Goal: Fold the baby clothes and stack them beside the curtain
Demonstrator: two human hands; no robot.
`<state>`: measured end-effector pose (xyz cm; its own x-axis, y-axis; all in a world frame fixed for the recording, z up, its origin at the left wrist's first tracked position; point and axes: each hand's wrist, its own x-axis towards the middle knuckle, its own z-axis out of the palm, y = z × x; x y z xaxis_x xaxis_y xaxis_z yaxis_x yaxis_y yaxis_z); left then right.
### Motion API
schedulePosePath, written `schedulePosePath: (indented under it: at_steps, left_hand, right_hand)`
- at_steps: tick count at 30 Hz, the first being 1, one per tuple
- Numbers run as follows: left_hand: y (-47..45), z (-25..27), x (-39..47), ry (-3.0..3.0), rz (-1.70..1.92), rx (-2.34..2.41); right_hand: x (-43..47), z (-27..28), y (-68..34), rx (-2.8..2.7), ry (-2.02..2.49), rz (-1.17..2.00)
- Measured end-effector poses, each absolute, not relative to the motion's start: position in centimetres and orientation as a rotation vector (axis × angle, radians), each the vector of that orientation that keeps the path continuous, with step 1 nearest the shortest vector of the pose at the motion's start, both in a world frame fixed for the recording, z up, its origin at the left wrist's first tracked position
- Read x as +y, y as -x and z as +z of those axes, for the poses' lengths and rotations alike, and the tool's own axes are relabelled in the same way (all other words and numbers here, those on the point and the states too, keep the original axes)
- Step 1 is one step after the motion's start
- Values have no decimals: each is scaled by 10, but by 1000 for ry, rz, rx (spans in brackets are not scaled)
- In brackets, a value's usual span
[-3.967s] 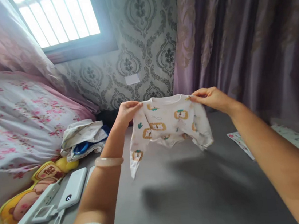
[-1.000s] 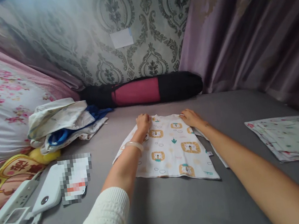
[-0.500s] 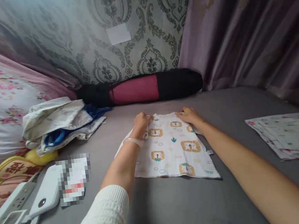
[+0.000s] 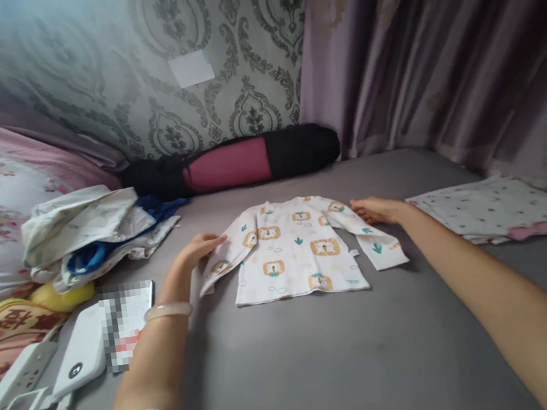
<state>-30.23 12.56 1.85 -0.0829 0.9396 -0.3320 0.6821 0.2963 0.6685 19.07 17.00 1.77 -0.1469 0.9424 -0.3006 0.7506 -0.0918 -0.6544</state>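
Note:
A small white long-sleeved shirt (image 4: 289, 267) with orange lion faces and green leaves lies flat on the grey bed sheet (image 4: 294, 363). Its neckline faces away from me and both sleeves are spread outward. My left hand (image 4: 202, 246) is at the outer edge of the left sleeve, fingertips just reaching the cloth, fingers stretched out. Beside the upper part of the right sleeve is my right hand (image 4: 379, 210), its fingers extended toward the fabric. Whether those fingertips touch it is hard to make out. Neither hand grips the shirt.
Folded patterned cloth (image 4: 500, 209) lies at right. On the left are a clothes pile (image 4: 87, 223), a yellow plush (image 4: 16, 319), a white power bank (image 4: 81, 344), a phone (image 4: 136, 310) and a power strip (image 4: 17, 380). A black-and-red roll bag (image 4: 228, 165) rests by the wall.
Both hands have left the shirt's shoulders and moved outward to the sleeves. The sleeves, mostly hidden before, now lie spread. The view has shifted somewhat to the right.

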Motion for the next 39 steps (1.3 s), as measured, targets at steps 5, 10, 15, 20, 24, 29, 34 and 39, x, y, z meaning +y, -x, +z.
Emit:
schedulePosePath:
  at_steps: [5, 10, 15, 20, 24, 29, 34, 39]
  left_hand:
    - [315, 30, 96, -1420, 437, 1791]
    - [323, 39, 92, -1459, 306, 1725]
    - [319, 53, 111, -1583, 351, 2044]
    - [303, 56, 116, -1858, 431, 2595]
    - [273, 43, 104, -2021, 501, 2519]
    - [191, 31, 77, -2234, 541, 1932]
    - [79, 23, 29, -2477, 492, 1178]
    - [18, 22, -3, -2523, 236, 1266]
  right_hand:
    - [134, 31, -205, -1783, 1696, 1492]
    - [118, 33, -206, -2079, 1726, 1240]
    - [114, 37, -190, -2395, 1885, 437]
    - [86, 38, -175, -2493, 1765, -203]
    - [82, 34, -186, -2685, 1705, 332]
    - [109, 32, -207, -2312, 1746, 698]
    - [125, 16, -214, -2263, 2089, 438]
    - [132, 11, -220, -2119, 2185, 622]
